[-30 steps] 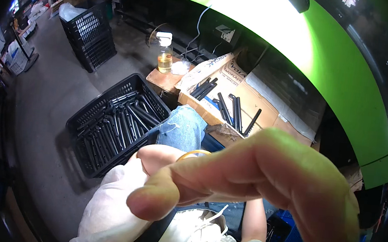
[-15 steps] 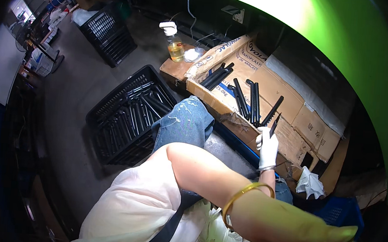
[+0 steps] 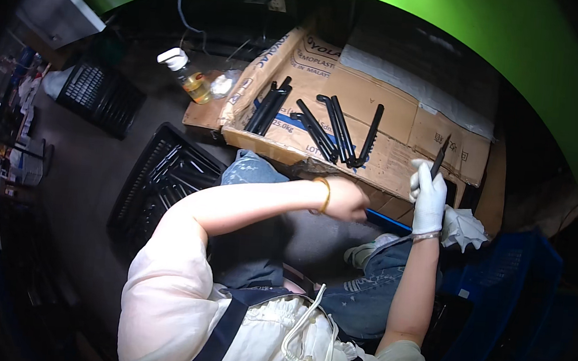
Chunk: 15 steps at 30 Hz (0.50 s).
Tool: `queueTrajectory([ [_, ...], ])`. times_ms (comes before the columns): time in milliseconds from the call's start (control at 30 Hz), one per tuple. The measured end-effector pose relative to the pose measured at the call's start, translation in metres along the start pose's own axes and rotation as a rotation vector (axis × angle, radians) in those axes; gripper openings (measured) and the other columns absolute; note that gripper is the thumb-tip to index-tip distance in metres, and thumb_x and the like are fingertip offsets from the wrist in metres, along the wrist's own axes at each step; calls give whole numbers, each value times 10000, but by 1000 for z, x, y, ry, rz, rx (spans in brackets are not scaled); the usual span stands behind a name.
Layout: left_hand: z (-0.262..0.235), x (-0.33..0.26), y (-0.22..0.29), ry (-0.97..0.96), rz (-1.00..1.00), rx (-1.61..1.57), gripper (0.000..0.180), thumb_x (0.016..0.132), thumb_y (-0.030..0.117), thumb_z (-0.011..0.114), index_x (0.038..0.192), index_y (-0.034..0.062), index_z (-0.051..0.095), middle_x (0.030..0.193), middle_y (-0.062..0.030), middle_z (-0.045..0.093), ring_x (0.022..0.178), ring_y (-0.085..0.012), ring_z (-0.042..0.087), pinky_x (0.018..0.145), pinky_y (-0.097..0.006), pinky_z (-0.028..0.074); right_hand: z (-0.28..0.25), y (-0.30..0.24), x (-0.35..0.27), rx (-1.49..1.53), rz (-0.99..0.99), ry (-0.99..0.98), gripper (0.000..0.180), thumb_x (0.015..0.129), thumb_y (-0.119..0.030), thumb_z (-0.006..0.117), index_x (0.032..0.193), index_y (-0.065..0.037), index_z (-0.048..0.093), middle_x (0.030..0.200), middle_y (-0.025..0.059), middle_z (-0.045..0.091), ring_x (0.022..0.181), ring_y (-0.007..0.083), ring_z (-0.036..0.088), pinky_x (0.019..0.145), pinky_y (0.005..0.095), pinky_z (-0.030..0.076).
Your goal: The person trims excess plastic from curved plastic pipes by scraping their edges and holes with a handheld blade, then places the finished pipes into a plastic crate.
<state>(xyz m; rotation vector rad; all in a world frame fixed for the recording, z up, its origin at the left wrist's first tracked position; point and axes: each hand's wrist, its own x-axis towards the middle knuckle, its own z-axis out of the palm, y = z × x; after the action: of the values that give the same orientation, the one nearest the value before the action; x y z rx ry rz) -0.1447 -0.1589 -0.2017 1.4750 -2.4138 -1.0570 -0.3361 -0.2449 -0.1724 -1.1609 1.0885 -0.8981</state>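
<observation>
My right hand (image 3: 428, 205), in a white glove, grips a slim dark pointed tool like a knife (image 3: 439, 158), its tip upward. It is at the near right edge of a cardboard-lined tray (image 3: 408, 191). My bare left hand (image 3: 348, 201), a gold bangle at the wrist, hovers in front of the tray's near edge. Its fingers look curled but are smeared by motion; I make out nothing in them. On the cardboard lie several long black tubular parts: a bundle (image 3: 270, 109) at the left, others (image 3: 336, 126) in the middle, and one toothed part (image 3: 370, 136) nearest the right hand.
A crumpled white cloth (image 3: 465, 229) hangs beside my right wrist. Blue crates (image 3: 526, 260) stand at the right. A black crate (image 3: 128, 190) of black parts is by my left knee. Left of the tray, a bottle of yellow liquid (image 3: 196, 84) stands on a wooden box (image 3: 202, 114).
My left hand has swung from the near right, close to the camera, back to the tray's front edge. The right hand still holds the tool. The whole view has shifted.
</observation>
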Motion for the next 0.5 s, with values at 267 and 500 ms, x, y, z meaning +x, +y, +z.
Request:
queueTrajectory([
  [267, -35, 13, -105, 532, -254, 147, 181, 901, 201, 584, 968, 50, 659, 954, -142, 660, 901, -321, 647, 802, -410, 523, 18, 4, 25, 17, 70, 39, 202, 991, -194, 517, 1001, -35, 642, 616, -49, 456, 488, 16, 357, 421, 196, 261],
  [500, -19, 79, -168, 350, -351, 130, 243, 864, 192, 626, 1057, 49, 658, 987, -167, 677, 968, -341, 644, 860, -422, 513, 9, -4, 46, 98, 4, 128, 224, 993, -198, 522, 1018, -15, 648, 615, -47, 455, 484, 13, 339, 423, 190, 246],
])
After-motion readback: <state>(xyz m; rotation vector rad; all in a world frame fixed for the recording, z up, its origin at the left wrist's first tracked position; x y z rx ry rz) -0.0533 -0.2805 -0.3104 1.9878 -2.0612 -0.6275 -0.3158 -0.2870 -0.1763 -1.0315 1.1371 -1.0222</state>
